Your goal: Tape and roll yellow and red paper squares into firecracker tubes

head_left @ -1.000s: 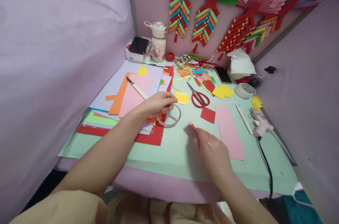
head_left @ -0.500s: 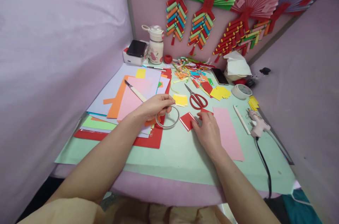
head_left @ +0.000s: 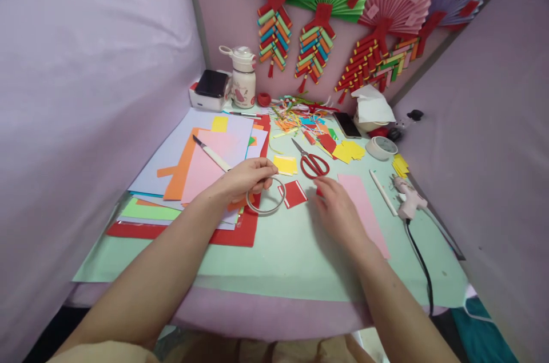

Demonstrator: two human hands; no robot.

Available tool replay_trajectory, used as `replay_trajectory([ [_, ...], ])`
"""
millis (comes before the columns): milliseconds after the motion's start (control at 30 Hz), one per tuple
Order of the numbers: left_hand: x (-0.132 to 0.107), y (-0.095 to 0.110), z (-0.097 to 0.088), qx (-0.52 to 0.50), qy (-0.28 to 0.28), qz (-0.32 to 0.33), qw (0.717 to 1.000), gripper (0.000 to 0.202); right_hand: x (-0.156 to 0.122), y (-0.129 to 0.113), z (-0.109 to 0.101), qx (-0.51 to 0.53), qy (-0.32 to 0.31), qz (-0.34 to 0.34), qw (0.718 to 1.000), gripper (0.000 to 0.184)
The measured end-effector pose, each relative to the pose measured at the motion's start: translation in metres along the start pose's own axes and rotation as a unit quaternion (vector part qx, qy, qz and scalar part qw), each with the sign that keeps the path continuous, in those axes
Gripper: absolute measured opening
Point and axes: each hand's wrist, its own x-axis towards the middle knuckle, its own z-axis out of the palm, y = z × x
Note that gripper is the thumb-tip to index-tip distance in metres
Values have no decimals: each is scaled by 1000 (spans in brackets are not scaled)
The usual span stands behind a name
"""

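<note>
My left hand pinches a thin, ring-shaped roll of tape above the table. A red paper square with white strips along two edges lies just right of the tape. My right hand is beside that square, fingers stretched forward and thumb apart. A bit of red paper shows at its fingertips, mostly hidden by the hand; whether it is touched is unclear. Red-handled scissors rest beyond the right hand, and yellow paper pieces beyond the tape roll.
Stacked coloured sheets with a craft knife lie at left. A pink strip, a white pen and a glue gun are at right. Paper scraps, a bottle and a phone stand behind.
My right hand has drawn off the red square, which now lies fully in sight. The second red piece is more covered by my fingers. My left hand still holds the tape.
</note>
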Motion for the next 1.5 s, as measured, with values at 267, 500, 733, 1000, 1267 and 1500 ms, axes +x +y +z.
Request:
replay_trajectory([
  [267,0,1,1,1,2,-13,1000,13,-8,45,-16,-26,-70,5,997,30],
  [500,2,-2,-1,3,-9,-10,1000,12,-27,23,-30,224,134,234,937,27],
  [733,2,-3,-1,4,-11,-5,1000,13,-39,13,-33,276,115,230,926,19],
  [1000,1,-1,3,8,-2,-15,1000,12,-76,-10,-1,137,50,-162,976,32],
  [1267,1,-1,4,10,-6,-15,1000,10,-73,7,-12,176,-54,-149,971,38],
  [1500,2,-3,5,17,-13,-13,1000,11,-79,-29,-5,73,-30,1,997,45],
])
